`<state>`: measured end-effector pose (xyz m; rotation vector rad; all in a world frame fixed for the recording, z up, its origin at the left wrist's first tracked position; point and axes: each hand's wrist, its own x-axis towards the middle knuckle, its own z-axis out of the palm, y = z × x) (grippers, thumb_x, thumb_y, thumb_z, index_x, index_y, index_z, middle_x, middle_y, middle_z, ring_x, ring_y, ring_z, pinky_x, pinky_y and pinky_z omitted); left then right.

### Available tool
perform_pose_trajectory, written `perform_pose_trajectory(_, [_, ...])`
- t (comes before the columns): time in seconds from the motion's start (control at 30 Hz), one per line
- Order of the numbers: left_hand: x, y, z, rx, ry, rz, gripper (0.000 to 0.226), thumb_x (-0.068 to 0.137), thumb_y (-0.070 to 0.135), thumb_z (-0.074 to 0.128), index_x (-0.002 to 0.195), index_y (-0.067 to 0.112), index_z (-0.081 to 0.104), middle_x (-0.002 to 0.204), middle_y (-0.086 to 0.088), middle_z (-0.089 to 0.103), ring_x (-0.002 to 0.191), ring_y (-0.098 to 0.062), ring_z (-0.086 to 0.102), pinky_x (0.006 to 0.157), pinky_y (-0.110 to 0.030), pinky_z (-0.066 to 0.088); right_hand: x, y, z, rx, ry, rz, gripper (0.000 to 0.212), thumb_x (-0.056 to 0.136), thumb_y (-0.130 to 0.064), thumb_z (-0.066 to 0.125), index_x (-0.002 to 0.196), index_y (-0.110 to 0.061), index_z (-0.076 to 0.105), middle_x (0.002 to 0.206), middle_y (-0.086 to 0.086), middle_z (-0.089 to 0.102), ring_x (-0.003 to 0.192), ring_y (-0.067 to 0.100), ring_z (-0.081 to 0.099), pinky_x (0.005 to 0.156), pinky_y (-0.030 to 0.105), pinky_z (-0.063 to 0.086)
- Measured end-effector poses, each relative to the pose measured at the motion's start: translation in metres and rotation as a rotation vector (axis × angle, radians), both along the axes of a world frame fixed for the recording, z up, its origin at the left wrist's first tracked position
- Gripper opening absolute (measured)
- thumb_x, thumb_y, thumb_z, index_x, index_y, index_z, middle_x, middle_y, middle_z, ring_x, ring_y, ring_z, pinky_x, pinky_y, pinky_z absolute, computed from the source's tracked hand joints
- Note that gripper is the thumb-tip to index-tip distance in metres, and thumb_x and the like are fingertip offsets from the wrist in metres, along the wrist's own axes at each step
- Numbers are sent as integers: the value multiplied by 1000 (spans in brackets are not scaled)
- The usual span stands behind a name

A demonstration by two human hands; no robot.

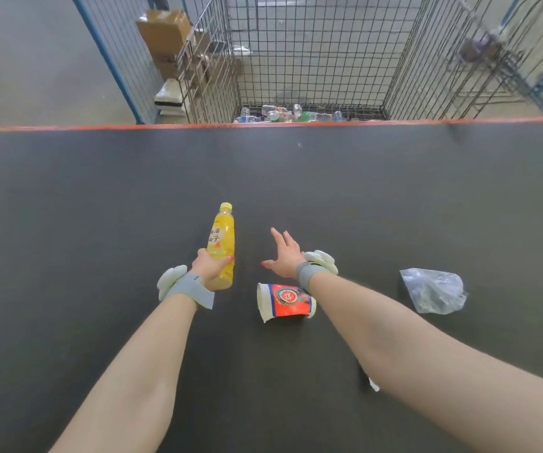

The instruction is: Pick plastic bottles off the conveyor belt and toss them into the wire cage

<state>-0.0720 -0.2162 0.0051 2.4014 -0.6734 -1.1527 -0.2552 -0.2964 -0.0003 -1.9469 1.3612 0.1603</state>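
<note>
My left hand (209, 265) grips the lower half of a yellow plastic bottle (221, 238) with a yellow cap, its neck pointing away from me over the dark conveyor belt (100, 197). My right hand (284, 256) hovers just right of the bottle with fingers spread and holds nothing. Beyond the belt's orange far edge stands the wire cage (312, 53), with several clear bottles (283, 114) lying on its floor.
A red and white paper cup (285, 302) lies on its side under my right wrist. A crumpled clear plastic bag (433, 291) rests on the belt to the right. Cardboard boxes (165, 31) sit in another wire cage at the back left.
</note>
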Motion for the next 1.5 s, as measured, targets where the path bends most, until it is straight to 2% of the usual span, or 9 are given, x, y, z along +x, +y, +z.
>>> perform_pose_trajectory(0.13, [-12,-80,-3,-76,264,136,65,85,45,67,135,9,45,130,-11,57,115,-31,59,89,-44,53,0,-65,-11,43,17,-44,86,94,-37,58,155,-31,-2,163,6,-3,150,26,1,119,46,10])
perform_pose_trajectory(0.3, [6,-232,39,-288,451,204,73,91,48,58,144,5,33,141,-14,48,122,-31,56,98,-48,49,31,-195,4,-9,-53,-164,83,96,-36,55,155,-29,-2,162,8,-1,149,28,7,120,45,13])
perform_pose_trajectory(0.47, [22,-325,74,-446,481,139,77,96,40,54,152,6,15,152,-12,31,121,-19,53,74,-17,55,75,-273,31,-90,-375,-364,75,97,-24,55,155,-19,8,157,13,17,144,32,22,118,41,19])
perform_pose_trajectory(0.53, [16,-312,64,-360,379,106,95,92,41,59,153,12,-8,156,-14,23,136,-29,39,98,-36,49,76,-267,35,-90,-359,-331,77,96,-23,56,155,-20,7,157,13,17,143,33,24,117,41,20])
perform_pose_trajectory(0.63, [5,-272,44,-145,201,-43,99,91,47,58,153,11,-10,158,-11,18,142,-29,30,108,-48,38,65,-232,34,-62,-251,-257,81,95,-28,57,155,-23,3,159,13,10,144,34,22,118,43,20])
perform_pose_trajectory(0.97, [-14,-71,13,220,-336,-403,90,91,51,53,154,14,0,159,-15,10,147,-34,9,120,-42,13,-6,-69,-8,72,157,5,94,89,-52,58,154,-34,-7,162,4,-13,150,30,-2,121,46,8])
perform_pose_trajectory(1.23, [-42,73,-26,442,-329,-489,82,97,47,45,154,22,-7,159,-10,-18,148,-33,-12,120,-46,4,-67,65,-62,154,443,19,96,82,-77,40,149,-42,-18,158,-1,-29,148,31,-18,112,65,13])
perform_pose_trajectory(1.33, [-49,92,-25,470,-206,-571,79,98,47,42,155,18,-5,161,-10,-10,149,-32,2,121,-45,9,-75,71,-58,161,496,-63,94,85,-71,43,151,-38,-15,159,1,-26,148,31,-14,112,64,16])
perform_pose_trajectory(1.5, [-53,101,-6,166,-91,-410,73,98,33,51,154,11,9,156,-16,21,143,-31,27,117,-39,24,-64,80,-35,131,402,-58,90,88,-59,50,152,-40,-12,160,-2,-21,150,28,-7,115,56,20])
